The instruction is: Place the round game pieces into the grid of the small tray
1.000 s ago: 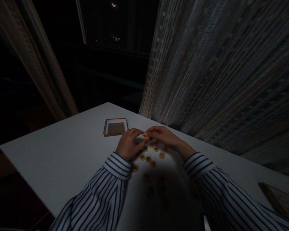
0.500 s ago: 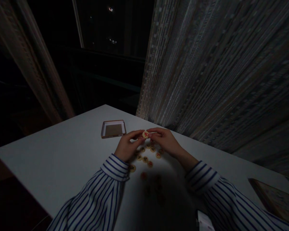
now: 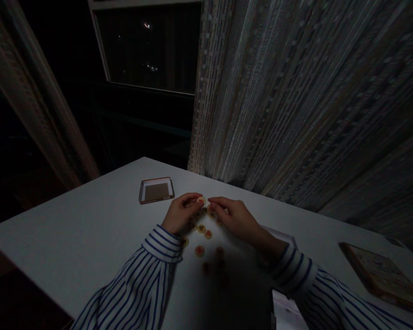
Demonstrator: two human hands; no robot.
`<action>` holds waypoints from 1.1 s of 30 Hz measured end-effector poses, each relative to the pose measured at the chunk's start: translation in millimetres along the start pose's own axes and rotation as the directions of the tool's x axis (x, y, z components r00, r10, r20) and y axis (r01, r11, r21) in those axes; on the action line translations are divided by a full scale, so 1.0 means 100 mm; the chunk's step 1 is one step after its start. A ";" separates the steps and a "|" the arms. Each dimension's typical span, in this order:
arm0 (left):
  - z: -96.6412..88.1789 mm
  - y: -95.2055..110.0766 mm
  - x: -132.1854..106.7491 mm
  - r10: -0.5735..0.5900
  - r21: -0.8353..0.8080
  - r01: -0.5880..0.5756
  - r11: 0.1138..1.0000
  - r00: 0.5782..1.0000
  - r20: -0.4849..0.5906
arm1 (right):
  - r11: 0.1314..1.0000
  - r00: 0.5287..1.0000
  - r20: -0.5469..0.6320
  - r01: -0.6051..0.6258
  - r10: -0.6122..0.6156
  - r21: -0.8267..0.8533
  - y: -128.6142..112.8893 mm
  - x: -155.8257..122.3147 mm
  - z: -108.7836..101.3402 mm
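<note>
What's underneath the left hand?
Beside the left hand, round pieces show on the white table, one piece partly hidden by the striped cuff. Anything directly beneath the hand is covered.

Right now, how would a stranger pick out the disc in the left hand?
Start at the white table and follow the left striped sleeve to the left hand. It holds a small, round, pale disc with a red mark. Similar discs lie scattered on the table; this one is pinched above it.

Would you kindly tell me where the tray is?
In the head view, the tray sits left of centre on the white table, beyond the left hand.
</note>
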State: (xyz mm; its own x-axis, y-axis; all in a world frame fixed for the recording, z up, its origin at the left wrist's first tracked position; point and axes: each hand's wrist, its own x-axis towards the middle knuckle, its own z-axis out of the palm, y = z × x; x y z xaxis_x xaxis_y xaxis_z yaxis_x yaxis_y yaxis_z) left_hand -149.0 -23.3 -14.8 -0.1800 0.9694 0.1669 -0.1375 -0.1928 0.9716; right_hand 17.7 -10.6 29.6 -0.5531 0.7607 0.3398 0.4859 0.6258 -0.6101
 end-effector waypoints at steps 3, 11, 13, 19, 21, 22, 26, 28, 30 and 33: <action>0.02 -0.01 -0.01 -0.066 -0.008 0.066 0.998 0.998 -0.013 | 0.996 0.999 -0.041 -0.036 0.033 -0.080 0.01 -0.24 -0.16; 0.12 0.07 -0.10 -0.136 -0.036 0.137 0.990 0.991 0.007 | 0.979 0.969 -0.190 -0.180 0.160 -0.095 0.35 -1.13 -0.45; 0.13 0.07 -0.13 -0.130 0.003 0.130 0.991 0.991 0.007 | 0.975 0.967 -0.164 -0.209 0.194 -0.077 0.46 -1.33 -0.44; 0.19 0.02 -0.18 -0.127 0.070 0.127 0.990 0.992 -0.002 | 0.927 0.959 -0.259 -0.197 0.115 -0.320 0.70 -1.72 -0.52; 0.24 0.03 -0.21 -0.132 0.066 0.131 0.989 0.991 0.008 | 0.881 0.956 -0.293 -0.146 0.009 -0.449 0.77 -1.76 -0.56; 0.27 0.03 -0.23 -0.134 0.069 0.134 0.989 0.991 0.009 | 0.855 0.954 -0.300 -0.133 -0.028 -0.502 0.80 -1.77 -0.57; 0.41 0.07 -0.31 -0.132 0.114 0.127 0.985 0.990 0.042 | 0.758 0.936 -0.314 -0.088 -0.159 -0.646 0.84 -1.77 -0.64; 0.51 0.10 -0.35 -0.111 0.165 0.100 0.981 0.992 0.057 | 0.761 0.904 -0.368 -0.078 -0.219 -0.644 0.84 -1.78 -0.68; 0.62 0.13 -0.39 -0.100 0.223 0.084 0.971 0.993 0.064 | 0.783 0.865 -0.437 -0.088 -0.247 -0.616 0.85 -1.79 -0.73; 0.86 0.18 -0.43 -0.089 0.269 0.055 0.962 0.989 0.119 | 0.812 0.804 -0.520 -0.082 -0.289 -0.578 0.88 -1.81 -0.80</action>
State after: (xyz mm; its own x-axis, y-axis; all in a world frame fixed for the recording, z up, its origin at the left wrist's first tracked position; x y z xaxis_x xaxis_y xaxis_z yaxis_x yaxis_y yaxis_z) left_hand -60.3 -55.5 9.6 -0.0502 0.9939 0.0981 0.1201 -0.0915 0.9885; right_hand 214.7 -79.8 -28.9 -0.2333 0.5204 0.8215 0.8312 0.5451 -0.1092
